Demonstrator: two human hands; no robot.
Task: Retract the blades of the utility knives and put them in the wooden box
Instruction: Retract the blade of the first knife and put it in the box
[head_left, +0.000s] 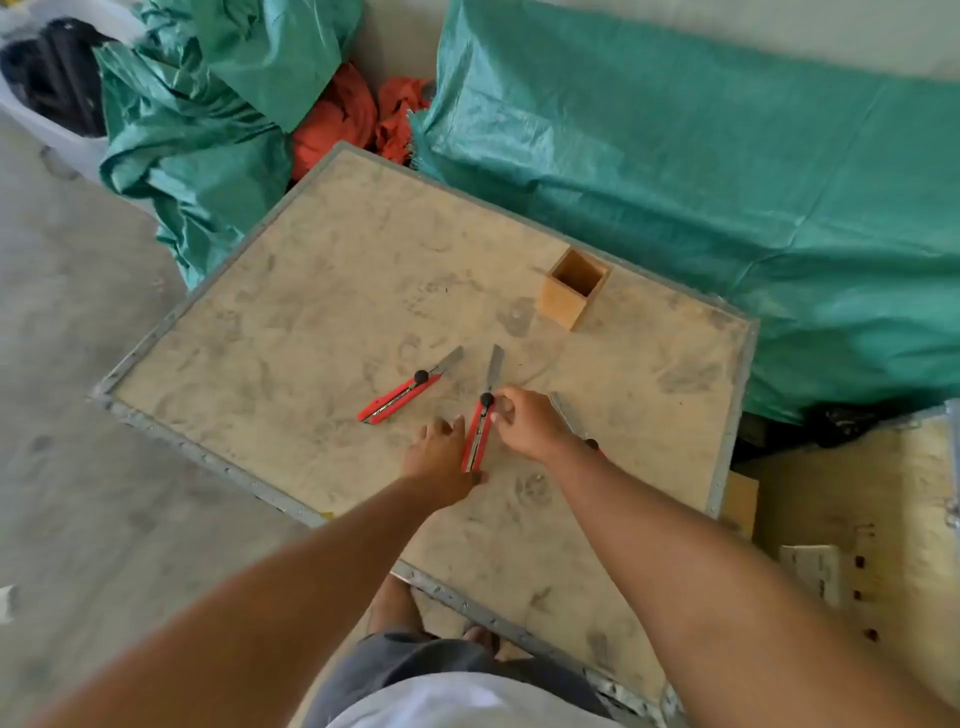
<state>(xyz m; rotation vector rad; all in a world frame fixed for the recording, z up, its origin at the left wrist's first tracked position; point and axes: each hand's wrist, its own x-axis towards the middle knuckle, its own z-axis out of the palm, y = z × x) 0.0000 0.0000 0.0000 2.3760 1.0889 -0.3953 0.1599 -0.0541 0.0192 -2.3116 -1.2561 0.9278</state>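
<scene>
Three red utility knives lie on a dusty board table (311, 322), all with blades extended. The left knife (400, 397) lies free. My left hand (441, 457) holds the handle of the middle knife (480, 431) near its rear end. My right hand (524, 421) pinches that knife's black slider knob. The third knife (571, 421) is mostly hidden under my right wrist. An open, empty wooden box (566, 306) stands upright farther back on the right.
Green tarpaulin (701, 197) covers bulky things behind and to the right of the table. Orange cloth (353, 119) lies at the back. A plywood crate (857, 519) stands at the right. Concrete floor (78, 364) is on the left.
</scene>
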